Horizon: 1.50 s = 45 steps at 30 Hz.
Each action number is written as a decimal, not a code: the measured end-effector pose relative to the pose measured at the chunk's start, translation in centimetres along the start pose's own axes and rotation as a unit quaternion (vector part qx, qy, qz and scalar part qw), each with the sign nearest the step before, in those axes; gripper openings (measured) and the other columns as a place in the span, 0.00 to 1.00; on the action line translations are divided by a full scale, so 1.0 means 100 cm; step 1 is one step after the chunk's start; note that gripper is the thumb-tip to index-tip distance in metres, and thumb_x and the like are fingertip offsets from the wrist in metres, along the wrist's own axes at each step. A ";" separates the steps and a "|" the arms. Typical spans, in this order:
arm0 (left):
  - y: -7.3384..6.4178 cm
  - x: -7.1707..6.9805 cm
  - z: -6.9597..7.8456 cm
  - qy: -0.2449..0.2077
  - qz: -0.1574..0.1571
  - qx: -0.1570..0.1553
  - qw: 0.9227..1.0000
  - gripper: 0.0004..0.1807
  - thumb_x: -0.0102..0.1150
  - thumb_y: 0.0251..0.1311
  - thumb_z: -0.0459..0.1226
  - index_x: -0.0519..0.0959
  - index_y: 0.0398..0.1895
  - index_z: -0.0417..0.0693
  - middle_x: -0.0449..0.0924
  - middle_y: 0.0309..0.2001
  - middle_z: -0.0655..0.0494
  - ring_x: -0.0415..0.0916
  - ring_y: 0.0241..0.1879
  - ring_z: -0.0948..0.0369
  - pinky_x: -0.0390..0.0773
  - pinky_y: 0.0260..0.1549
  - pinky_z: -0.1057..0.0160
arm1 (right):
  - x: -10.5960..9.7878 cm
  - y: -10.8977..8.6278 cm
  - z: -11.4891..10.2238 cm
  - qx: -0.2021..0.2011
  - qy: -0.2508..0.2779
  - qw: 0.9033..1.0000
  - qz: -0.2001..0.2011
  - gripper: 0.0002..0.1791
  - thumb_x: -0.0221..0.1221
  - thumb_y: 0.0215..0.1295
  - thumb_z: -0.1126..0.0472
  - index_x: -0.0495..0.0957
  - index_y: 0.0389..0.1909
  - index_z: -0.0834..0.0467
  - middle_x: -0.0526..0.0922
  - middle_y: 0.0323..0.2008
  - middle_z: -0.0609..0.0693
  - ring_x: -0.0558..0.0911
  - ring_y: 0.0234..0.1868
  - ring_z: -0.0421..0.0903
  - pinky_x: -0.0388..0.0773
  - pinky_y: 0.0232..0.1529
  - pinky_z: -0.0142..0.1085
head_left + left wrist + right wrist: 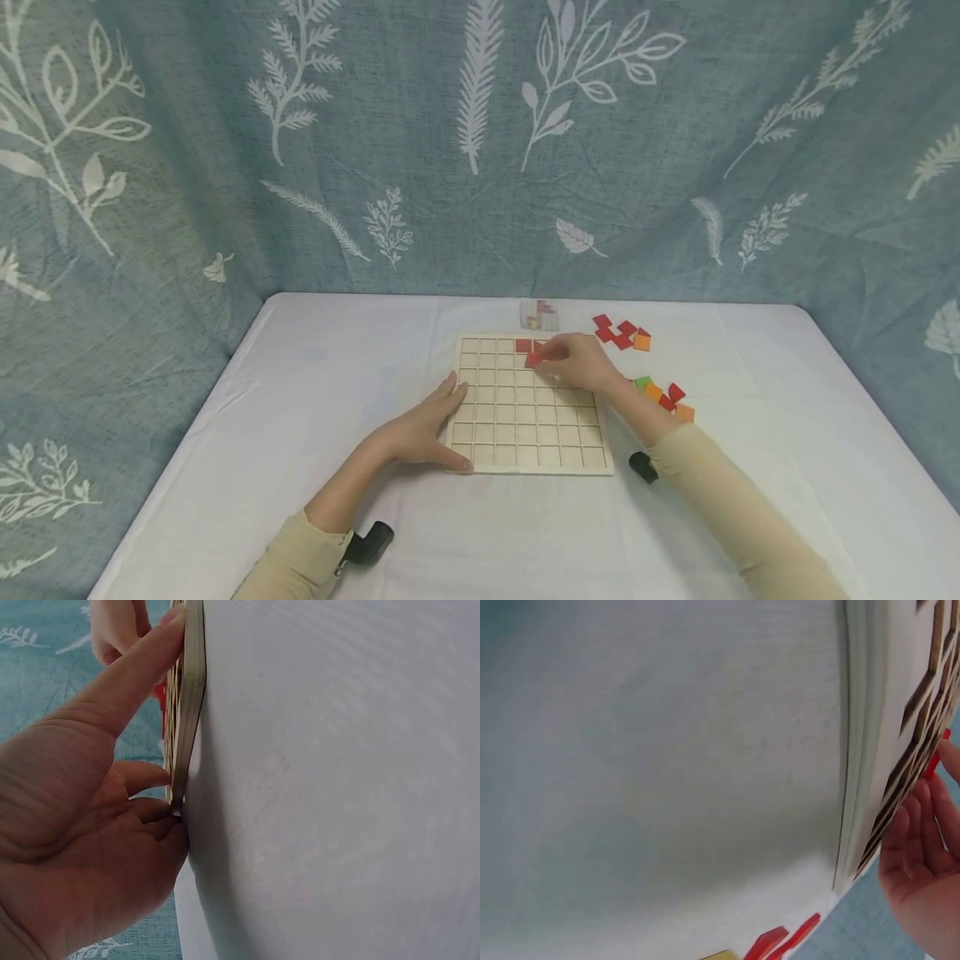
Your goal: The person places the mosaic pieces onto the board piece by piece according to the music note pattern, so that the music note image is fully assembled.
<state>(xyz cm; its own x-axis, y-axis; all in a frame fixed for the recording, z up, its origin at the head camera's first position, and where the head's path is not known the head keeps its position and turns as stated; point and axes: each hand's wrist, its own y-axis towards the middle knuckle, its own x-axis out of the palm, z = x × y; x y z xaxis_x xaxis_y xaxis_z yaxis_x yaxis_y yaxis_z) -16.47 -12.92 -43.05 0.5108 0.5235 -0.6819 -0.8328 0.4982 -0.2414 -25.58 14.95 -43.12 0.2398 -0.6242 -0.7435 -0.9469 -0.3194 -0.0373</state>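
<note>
A square wooden grid board (517,421) lies on the table, with a red tile (523,345) in its top row. My right hand (576,362) is over the board's upper part and pinches a red square tile (533,360) between thumb and fingertips. Part of another red tile in the top row is hidden behind those fingers. Along the board's left side rests my left hand (423,427), thumb stretched to the near corner and fingers spread at the edge. In the left wrist view the thumb lies straight across the board's rim (193,667).
Several red tiles (624,341) and an orange one (641,342) lie beyond the board to the right. Nearer, by the right forearm, is a mixed group with a green tile (643,382) and orange tiles (684,412). A small printed card (539,315) lies behind the board.
</note>
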 end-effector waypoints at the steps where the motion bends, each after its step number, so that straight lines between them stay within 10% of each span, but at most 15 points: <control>1: 0.000 0.000 0.000 -0.001 0.000 0.001 1.000 0.65 0.79 0.39 0.46 0.47 0.76 0.35 0.33 0.77 0.39 0.34 0.76 0.46 0.45 0.71 0.48 | 0.002 0.001 0.000 -0.016 -0.008 1.000 0.000 0.15 0.68 0.59 0.56 0.85 0.44 0.60 0.85 0.42 0.52 0.80 0.45 0.49 0.78 0.49 0.44; 14: 0.000 0.002 -0.003 -0.001 0.003 0.003 1.000 0.66 0.79 0.39 0.48 0.47 0.76 0.36 0.33 0.77 0.39 0.34 0.76 0.46 0.45 0.71 0.47 | 0.014 0.000 -0.003 -0.073 -0.014 0.997 0.010 0.15 0.63 0.64 0.62 0.84 0.51 0.59 0.84 0.49 0.54 0.79 0.55 0.53 0.75 0.56 0.48; 24: 0.002 0.005 -0.006 0.005 0.010 -0.001 1.000 0.67 0.80 0.37 0.49 0.47 0.76 0.37 0.33 0.77 0.39 0.35 0.76 0.46 0.46 0.71 0.47 | -0.018 -0.011 0.011 0.060 0.097 0.990 0.086 0.16 0.59 0.69 0.53 0.83 0.50 0.57 0.83 0.51 0.54 0.78 0.55 0.53 0.74 0.55 0.48; 31: 0.003 0.005 -0.008 0.014 0.007 0.001 1.000 0.67 0.79 0.37 0.50 0.46 0.76 0.37 0.32 0.77 0.40 0.34 0.76 0.47 0.46 0.71 0.47 | -0.046 -0.016 0.047 0.149 0.062 0.980 0.119 0.19 0.58 0.69 0.51 0.80 0.52 0.59 0.81 0.53 0.59 0.77 0.53 0.55 0.76 0.53 0.48; 45: 0.003 0.006 -0.006 0.010 0.011 -0.005 1.000 0.69 0.80 0.36 0.49 0.45 0.77 0.37 0.33 0.77 0.40 0.35 0.76 0.47 0.46 0.71 0.48 | -0.057 -0.029 0.067 0.174 0.004 0.977 0.122 0.20 0.59 0.69 0.58 0.74 0.56 0.65 0.77 0.54 0.63 0.74 0.52 0.59 0.75 0.56 0.51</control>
<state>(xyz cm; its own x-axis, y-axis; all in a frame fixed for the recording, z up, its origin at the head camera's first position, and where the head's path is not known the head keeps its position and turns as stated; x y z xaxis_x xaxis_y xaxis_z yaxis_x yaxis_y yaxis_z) -16.56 -12.91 -43.95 0.4879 0.5201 -0.7011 -0.8461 0.4794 -0.2331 -25.65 24.22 -43.22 -0.0029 -0.6567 -0.7541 -0.9912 0.1017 -0.0848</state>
